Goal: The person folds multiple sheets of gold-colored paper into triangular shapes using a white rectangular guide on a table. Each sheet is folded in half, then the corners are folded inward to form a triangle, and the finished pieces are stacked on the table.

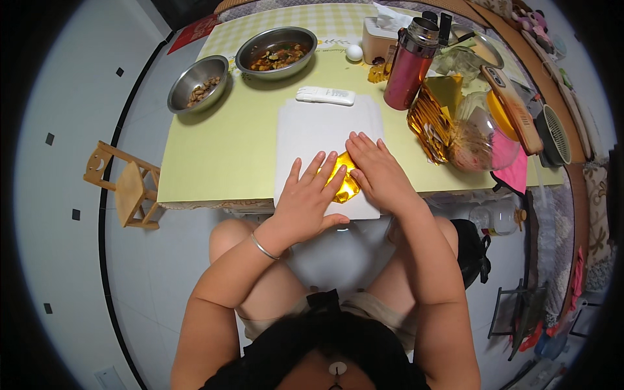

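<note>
Both my hands lie on a piece of shiny gold foil paper (346, 184) at the front of the table. My left hand (305, 198) rests flat with its fingers spread, their tips on the foil's left part. From the right, my right hand (382, 174) presses on the foil's other edge, its fingers stretched out and close together. Parts of the foil are hidden under the fingers, so its full shape does not show. Beneath it lies a white sheet or board (299, 127). A white, flat, elongated object (326, 96) sits at that sheet's far edge.
Two steel bowls stand at the far left, one with nuts (175, 97), one with food in liquid (249, 52). A red flask (407, 71), gold foil sheets (429, 123), a clear round container (478, 146) and a phone (507, 97) crowd the right. A small wooden chair (130, 185) stands left.
</note>
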### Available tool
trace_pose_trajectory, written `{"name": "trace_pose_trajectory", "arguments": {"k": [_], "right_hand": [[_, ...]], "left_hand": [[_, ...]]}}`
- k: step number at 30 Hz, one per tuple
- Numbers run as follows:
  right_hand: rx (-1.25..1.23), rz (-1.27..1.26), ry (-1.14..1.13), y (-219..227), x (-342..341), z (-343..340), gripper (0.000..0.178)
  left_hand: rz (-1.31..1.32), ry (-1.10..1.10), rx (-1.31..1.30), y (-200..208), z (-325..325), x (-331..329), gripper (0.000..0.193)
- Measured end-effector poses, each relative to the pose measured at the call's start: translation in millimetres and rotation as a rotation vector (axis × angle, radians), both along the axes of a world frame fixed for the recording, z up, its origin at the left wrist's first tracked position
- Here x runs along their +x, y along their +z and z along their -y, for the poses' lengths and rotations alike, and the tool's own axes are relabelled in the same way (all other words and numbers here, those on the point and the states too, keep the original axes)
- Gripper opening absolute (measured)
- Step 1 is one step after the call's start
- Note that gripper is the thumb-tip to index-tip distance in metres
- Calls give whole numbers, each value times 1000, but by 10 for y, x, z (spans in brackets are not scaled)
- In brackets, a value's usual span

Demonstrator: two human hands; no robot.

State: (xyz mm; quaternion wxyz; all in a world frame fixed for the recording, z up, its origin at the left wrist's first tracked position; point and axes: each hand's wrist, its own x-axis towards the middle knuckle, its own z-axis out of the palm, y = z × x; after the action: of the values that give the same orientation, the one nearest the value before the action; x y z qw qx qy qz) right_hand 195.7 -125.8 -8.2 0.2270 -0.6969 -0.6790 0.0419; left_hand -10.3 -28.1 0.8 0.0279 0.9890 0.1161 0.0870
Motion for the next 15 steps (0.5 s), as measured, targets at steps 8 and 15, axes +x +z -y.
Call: {"name": "trace_pose_trajectory", "arguments": {"k": [8, 15], "right_hand": [[-97, 48, 3, -18, 57, 32, 67], [-149, -13, 72, 109, 96, 74, 89]], "left_hand": [[-21, -26, -17, -34, 215, -171, 104], [-6, -91, 8, -90, 190, -255, 104]]}}
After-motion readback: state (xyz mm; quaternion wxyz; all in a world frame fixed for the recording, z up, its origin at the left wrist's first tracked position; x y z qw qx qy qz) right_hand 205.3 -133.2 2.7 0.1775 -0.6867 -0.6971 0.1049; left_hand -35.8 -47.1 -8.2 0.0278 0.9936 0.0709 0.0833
